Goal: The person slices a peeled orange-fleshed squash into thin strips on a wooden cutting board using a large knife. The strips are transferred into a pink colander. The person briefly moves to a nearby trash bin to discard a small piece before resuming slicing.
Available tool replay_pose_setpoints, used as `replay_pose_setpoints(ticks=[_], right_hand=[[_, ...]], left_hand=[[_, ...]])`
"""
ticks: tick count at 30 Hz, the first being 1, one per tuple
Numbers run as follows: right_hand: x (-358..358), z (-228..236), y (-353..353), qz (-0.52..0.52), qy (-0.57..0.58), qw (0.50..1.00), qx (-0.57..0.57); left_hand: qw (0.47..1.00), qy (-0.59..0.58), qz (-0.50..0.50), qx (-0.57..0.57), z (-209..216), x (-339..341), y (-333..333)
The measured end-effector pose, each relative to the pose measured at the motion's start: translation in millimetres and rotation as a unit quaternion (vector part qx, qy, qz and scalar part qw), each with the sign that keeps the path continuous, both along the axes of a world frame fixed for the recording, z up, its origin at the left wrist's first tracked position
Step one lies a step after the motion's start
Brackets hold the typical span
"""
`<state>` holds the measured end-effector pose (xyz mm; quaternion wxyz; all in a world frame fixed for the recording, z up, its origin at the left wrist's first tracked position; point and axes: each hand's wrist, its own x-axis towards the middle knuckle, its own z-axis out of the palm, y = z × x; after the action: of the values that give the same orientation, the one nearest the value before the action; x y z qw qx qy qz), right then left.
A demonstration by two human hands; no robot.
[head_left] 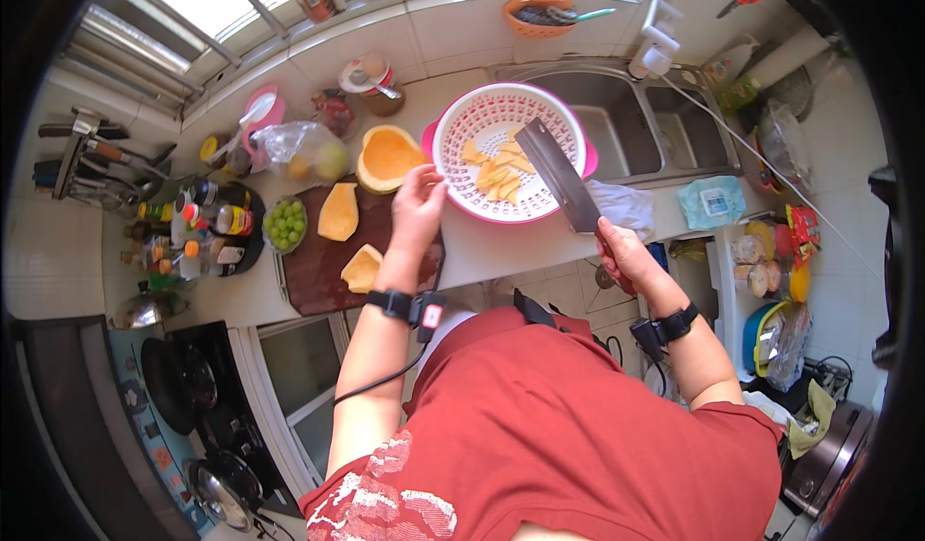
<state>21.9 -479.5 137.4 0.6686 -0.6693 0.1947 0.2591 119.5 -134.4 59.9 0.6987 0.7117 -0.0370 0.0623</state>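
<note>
My right hand (pixel 624 254) is closed around the handle of a cleaver (pixel 559 177), whose broad dark blade reaches over the right side of a white colander. Thin orange pumpkin slices (pixel 499 177) lie in this colander (pixel 458 122), which has a pink outer rim. By its left edge hovers my left hand (pixel 421 202), fingers loosely bent and holding nothing that I can see. To the left, a dark red cutting board (pixel 323 281) carries two peeled pumpkin pieces (pixel 338 211). A hollowed pumpkin half (pixel 390 158) sits at the board's far edge.
A double steel sink (pixel 617 127) lies behind and right of the colander. Green grapes (pixel 285 224) in a bowl and several sauce bottles (pixel 217 218) stand at left. A white cloth (pixel 621 206) and a blue wipes pack (pixel 712 202) rest on the right counter. A knife rack (pixel 85 156) is far left.
</note>
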Motion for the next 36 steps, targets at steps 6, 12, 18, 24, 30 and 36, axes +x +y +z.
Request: replay_pose_setpoints(ticks=[6, 12, 18, 24, 30, 36], right_hand=[[16.9, -9.5, 38.4, 0.111, -0.023, 0.994, 0.013], [20.5, -20.4, 101.5, 0.235, 0.018, 0.972, -0.003], [1.6, -24.9, 143.2, 0.268, 0.073, 0.959, -0.053], [-18.1, -26.0, 160.4, 0.22, 0.119, 0.962, -0.109], [-22.0, -29.1, 170.6, 0.149, 0.14, 0.974, -0.093], [-13.2, -32.6, 181.4, 0.136, 0.127, 0.979, -0.084]], left_hand=[[0.97, 0.157, 0.169, 0.07, -14.1, -82.4, 166.8], [0.931, 0.186, 0.105, 0.296, -46.9, -114.3, 203.0], [0.914, 0.257, -0.029, 0.312, -63.6, -73.5, 189.2], [0.889, 0.315, -0.087, 0.322, -72.7, -55.2, 198.1], [0.904, 0.428, 0.014, -0.009, -61.8, -67.6, 196.3], [0.892, 0.409, 0.032, -0.189, -51.3, -77.8, 184.9]])
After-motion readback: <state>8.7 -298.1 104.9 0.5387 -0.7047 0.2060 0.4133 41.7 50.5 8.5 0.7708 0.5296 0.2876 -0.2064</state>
